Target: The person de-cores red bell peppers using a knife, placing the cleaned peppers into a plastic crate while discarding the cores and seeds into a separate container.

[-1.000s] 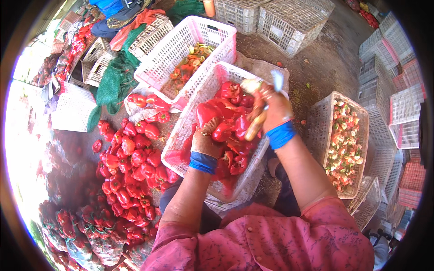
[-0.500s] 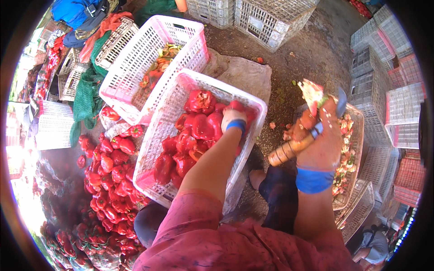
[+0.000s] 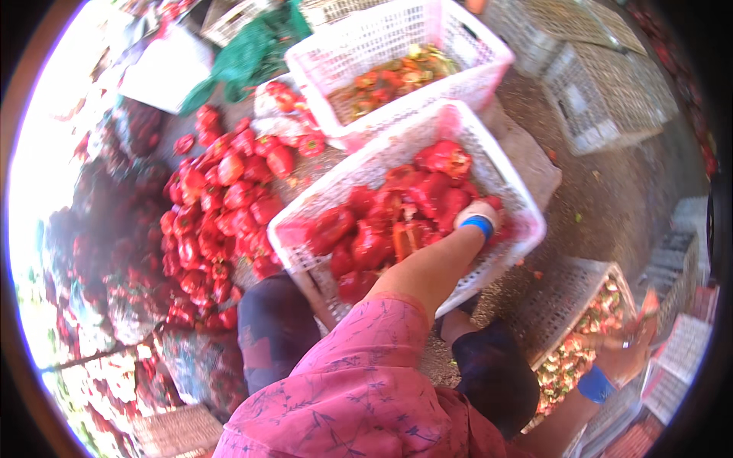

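Hands well apart here: the left hand [image 3: 478, 214] is down in the white-and-pink crate [image 3: 492, 162], near its right-hand corner, fingers against a red pepper [image 3: 495, 202], though how firmly they close on it I can't tell, as the fingertips are hidden. And out to the right, the right hand [image 3: 624, 351] hangs over the right edge of a pale bin [image 3: 546, 305] of chopped pepper cores [image 3: 563, 374]; it's badly blurred, so whether it grips anything can't be told. Blue bands on both wrists, the left one [image 3: 479, 225] just above the crate's contents! Plenty of red peppers in that crate, packed from the left corner across to the right edge, and one up by the far corner shows a pale, torn end. Just beyond the crate's far edge, close up against it, sits a second crate [image 3: 305, 70], with orange and green scraps [image 3: 401, 80] spread over its bottom. Off the first crate's left corner, a big heap of glossy red peppers [image 3: 221, 206] covers the floor, bulging mesh bags [image 3: 114, 252] to its left, and a green net [image 3: 252, 61] lies beyond it. Over at the upper right, more slatted crates [image 3: 618, 95] stand on the dusty ground.
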The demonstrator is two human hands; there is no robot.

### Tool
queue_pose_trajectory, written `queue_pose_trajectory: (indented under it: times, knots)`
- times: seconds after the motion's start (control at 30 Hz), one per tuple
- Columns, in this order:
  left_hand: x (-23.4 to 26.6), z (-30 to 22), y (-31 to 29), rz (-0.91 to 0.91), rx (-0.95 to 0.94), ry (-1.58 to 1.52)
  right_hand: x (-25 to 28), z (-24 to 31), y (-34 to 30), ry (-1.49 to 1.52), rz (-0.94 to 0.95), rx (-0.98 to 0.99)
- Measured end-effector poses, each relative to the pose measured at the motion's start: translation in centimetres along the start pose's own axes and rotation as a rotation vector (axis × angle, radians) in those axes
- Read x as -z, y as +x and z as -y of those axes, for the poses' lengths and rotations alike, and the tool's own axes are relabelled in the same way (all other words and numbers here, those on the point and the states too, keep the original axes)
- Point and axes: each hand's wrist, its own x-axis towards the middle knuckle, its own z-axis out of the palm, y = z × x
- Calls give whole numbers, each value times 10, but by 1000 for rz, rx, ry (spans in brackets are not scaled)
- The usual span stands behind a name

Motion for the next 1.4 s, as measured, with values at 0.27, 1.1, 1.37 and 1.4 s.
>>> queue_pose_trajectory:
  times: [0.27,1.1,1.37,1.4]
  knots:
    - [149,74,-101,-151,-449,758,109,-131,48,-470,-41,-182]
    - [221,629,-162,-598,1134,-456,-328,19,-300,-139,658,-614]
    - [205,547,-223,-1115,167,-975,-329,26,-333,-229,935,-412]
    - [206,515,-235,-1143,-87,-956,-328,26,-342,-222,1047,-397]
